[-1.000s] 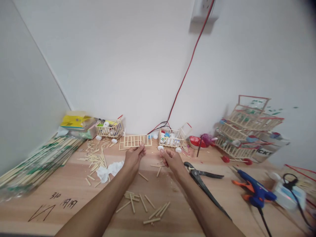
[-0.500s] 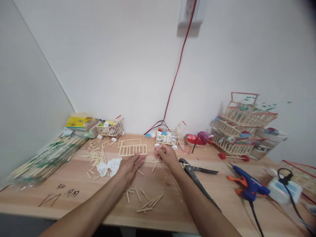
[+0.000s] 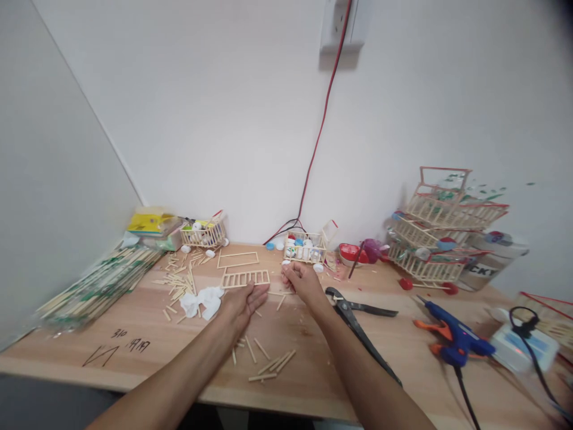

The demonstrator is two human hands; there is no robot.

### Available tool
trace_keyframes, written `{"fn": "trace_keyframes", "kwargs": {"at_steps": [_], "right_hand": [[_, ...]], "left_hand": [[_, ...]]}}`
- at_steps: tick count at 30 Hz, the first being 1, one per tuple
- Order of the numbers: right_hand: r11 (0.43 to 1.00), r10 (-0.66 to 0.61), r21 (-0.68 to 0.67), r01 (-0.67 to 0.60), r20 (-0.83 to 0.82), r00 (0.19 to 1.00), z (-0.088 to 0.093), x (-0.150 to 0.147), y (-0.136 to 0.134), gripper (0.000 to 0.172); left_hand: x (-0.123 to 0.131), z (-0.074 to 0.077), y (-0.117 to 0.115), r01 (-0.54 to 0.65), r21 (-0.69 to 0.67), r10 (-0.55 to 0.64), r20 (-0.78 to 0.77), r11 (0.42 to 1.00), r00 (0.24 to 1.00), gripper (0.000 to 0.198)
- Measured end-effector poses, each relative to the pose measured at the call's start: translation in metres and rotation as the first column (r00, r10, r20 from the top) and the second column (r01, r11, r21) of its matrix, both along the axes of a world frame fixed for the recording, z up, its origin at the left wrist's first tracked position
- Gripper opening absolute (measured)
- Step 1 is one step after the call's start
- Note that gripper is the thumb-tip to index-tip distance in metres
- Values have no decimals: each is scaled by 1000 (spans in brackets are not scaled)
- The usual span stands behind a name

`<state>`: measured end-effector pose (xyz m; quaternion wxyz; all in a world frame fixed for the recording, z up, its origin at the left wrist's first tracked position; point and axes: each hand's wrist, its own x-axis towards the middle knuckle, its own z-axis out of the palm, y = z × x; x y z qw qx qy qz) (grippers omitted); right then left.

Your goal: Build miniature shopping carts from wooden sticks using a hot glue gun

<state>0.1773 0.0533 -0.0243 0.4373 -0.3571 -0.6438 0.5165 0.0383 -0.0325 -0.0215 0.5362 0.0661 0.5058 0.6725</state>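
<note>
My left hand (image 3: pixel 246 301) is closed at the thumb on the lower edge of a small ladder-like frame of wooden sticks (image 3: pixel 245 278), held tilted above the table. Just to its right, my right hand (image 3: pixel 301 280) has thumb and fingertips pinched together; what is between them is too small to make out. Behind the held frame a plain rectangle of sticks (image 3: pixel 238 259) lies on the table. Short cut sticks (image 3: pixel 278 297) lie below my right hand, and more loose sticks (image 3: pixel 276 365) are scattered nearer me between my forearms.
A crumpled white tissue (image 3: pixel 203 301) and a stick pile lie left, beside bagged long sticks (image 3: pixel 101 283). Right of my forearm are black pliers (image 3: pixel 353 322) and a blue glue gun (image 3: pixel 459 334) with its cord. Stick carts (image 3: pixel 441 239) are stacked at the back right.
The ladder-like frame has come down and tilted flatter, apart from the rectangle behind it. My left hand has turned more palm-up. My right hand keeps its pinch.
</note>
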Motion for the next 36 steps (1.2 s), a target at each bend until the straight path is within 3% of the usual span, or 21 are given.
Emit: {"fn": "trace_keyframes", "kwargs": {"at_steps": [6, 14, 20, 27, 31, 34, 36], "right_hand": [[997, -77, 12, 78, -19, 997, 1, 4, 4, 33], [994, -107, 42, 106, 41, 993, -2, 4, 6, 37], [997, -72, 24, 71, 51, 996, -4, 0, 4, 48], [986, 57, -159, -57, -7, 998, -4, -2, 1, 51], [974, 117, -191, -125, -51, 992, -2, -4, -4, 50], [963, 113, -231, -142, -135, 984, 1, -3, -6, 50], [961, 89, -241, -136, -195, 977, 5, 1, -4, 47]], "left_hand": [[5, 6, 2, 79, 86, -73, -75, 993, 995, 15], [-11, 17, 21, 207, 147, -182, -167, 967, 969, 14], [-11, 10, 8, 318, 157, -280, -222, 935, 934, 24], [-23, 0, 8, 386, 190, -304, -354, 903, 884, 39], [-26, -1, 11, 455, 175, -334, -466, 873, 819, 36], [-33, -2, 15, 528, 142, -379, -546, 837, 747, 23], [-46, -1, 21, 558, 68, -335, -736, 827, 588, 19]]}}
